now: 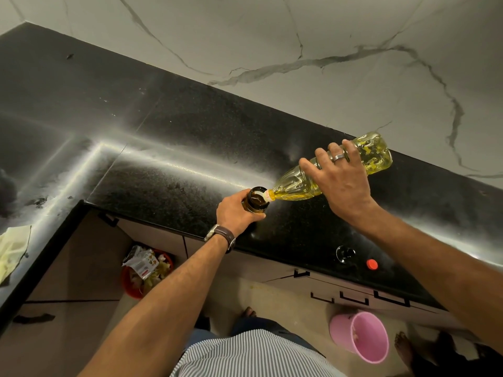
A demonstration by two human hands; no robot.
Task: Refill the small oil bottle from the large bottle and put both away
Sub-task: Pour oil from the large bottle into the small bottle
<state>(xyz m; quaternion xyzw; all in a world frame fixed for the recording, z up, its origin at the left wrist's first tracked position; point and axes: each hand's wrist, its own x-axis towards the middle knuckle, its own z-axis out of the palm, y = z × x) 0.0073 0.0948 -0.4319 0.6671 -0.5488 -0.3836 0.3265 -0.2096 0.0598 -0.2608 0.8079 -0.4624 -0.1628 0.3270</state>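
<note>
The small brown oil bottle (255, 200) stands uncapped on the black counter (168, 148), and my left hand (236, 212) grips its side. My right hand (340, 178) holds the large clear bottle (375, 151) of yellow oil, tipped almost flat with its base raised to the right. Its mouth (269, 196) rests on the small bottle's opening. A red cap (371, 264) and a dark round lid (345, 253) lie on the counter near the front edge.
A marble wall (299, 50) backs the counter. Below are drawers with black handles (353, 297), a red bin (145, 273) full of rubbish and a pink bucket (362, 338) on the floor. A yellowish cloth (12, 248) lies at the left counter edge.
</note>
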